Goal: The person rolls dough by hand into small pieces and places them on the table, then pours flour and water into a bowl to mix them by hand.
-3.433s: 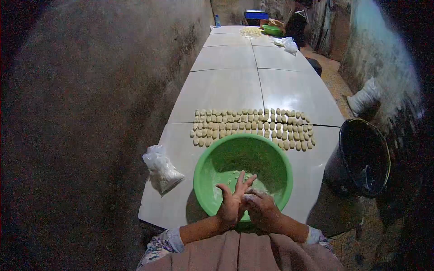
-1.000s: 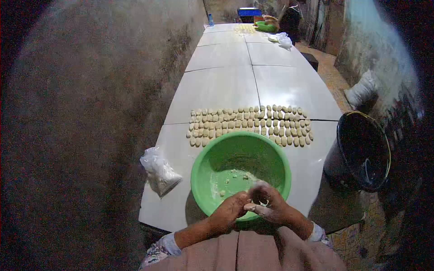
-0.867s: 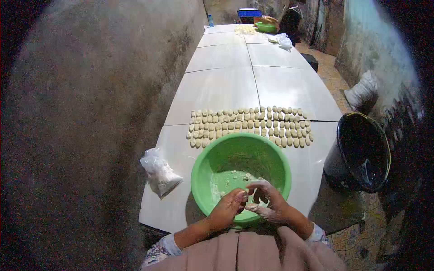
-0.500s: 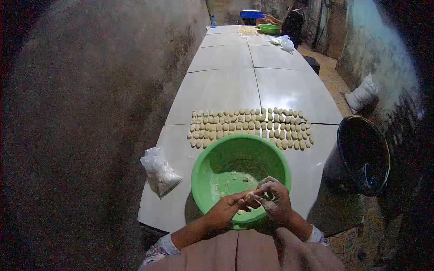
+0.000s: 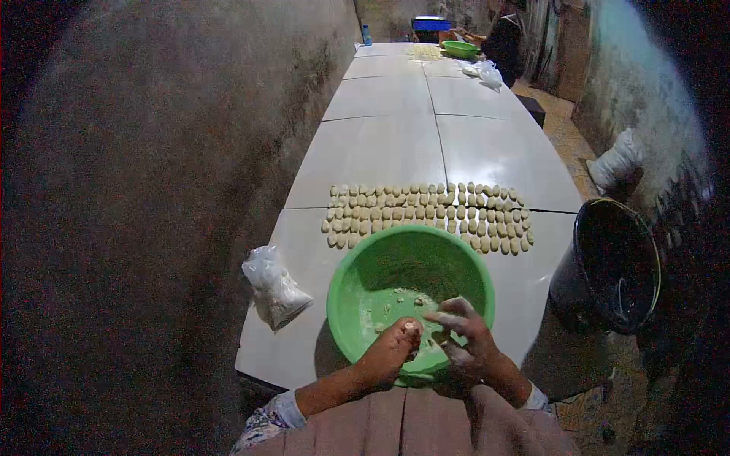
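L grip (image 5: 386, 354) clamped on dough (image 5: 411, 327), R grip (image 5: 477, 346) apart, grn bowl (image 5: 456, 262) hiding some pcs (image 5: 485, 245), bkt (image 5: 572, 292) at R.

Over the green basin (image 5: 414, 262), my left hand (image 5: 388, 351) is closed on a pale dough lump (image 5: 411, 327); my floury right hand (image 5: 477, 348) has its fingers spread nearby. Beyond the basin, dough pieces (image 5: 430, 213) lie in rows on the table (image 5: 365, 152). Left of the basin sits a plastic bag (image 5: 276, 287); right of it, a dark bucket (image 5: 572, 285).
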`<state>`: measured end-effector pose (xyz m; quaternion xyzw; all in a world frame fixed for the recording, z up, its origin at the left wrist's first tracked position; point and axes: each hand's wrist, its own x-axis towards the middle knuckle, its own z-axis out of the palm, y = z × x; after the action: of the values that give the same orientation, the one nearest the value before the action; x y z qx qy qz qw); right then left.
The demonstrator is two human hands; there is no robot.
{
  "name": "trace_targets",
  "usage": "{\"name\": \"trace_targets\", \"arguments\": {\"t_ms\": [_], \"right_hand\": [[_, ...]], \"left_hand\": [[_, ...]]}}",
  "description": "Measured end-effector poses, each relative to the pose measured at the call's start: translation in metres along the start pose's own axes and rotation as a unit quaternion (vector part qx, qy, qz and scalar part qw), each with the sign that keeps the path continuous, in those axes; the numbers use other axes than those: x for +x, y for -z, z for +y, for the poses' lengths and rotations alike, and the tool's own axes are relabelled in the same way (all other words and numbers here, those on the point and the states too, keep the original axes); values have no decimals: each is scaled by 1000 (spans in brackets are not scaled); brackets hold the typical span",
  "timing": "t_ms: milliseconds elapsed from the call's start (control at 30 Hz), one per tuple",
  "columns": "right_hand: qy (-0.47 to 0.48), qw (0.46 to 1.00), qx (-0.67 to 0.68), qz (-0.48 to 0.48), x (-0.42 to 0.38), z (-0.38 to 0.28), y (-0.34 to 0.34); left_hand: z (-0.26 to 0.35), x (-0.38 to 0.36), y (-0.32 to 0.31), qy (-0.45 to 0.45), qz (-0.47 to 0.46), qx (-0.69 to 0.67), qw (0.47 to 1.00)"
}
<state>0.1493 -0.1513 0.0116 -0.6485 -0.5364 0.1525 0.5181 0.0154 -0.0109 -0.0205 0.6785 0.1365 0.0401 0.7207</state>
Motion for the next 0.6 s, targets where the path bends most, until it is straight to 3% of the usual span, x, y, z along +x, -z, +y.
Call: {"name": "trace_targets", "arguments": {"t_ms": [300, 367, 433, 500, 600], "right_hand": [[-23, 1000, 2, -10, -1, 12, -14], [-144, 985, 100, 15, -2, 7, -17], [-117, 988, 100, 6, -4, 14, -21], [-139, 980, 118, -77, -6, 17, -24], [-134, 976, 169, 0, -3, 6, -22]], "left_hand": [[1, 3, -4, -88, 35, 170, 981], [11, -1, -4, -47, 16, 159, 986], [9, -4, -7, -94, 27, 187, 977], [2, -2, -5, -59, -5, 192, 980], [5, -3, -6, -97, 11, 182, 978]]}}
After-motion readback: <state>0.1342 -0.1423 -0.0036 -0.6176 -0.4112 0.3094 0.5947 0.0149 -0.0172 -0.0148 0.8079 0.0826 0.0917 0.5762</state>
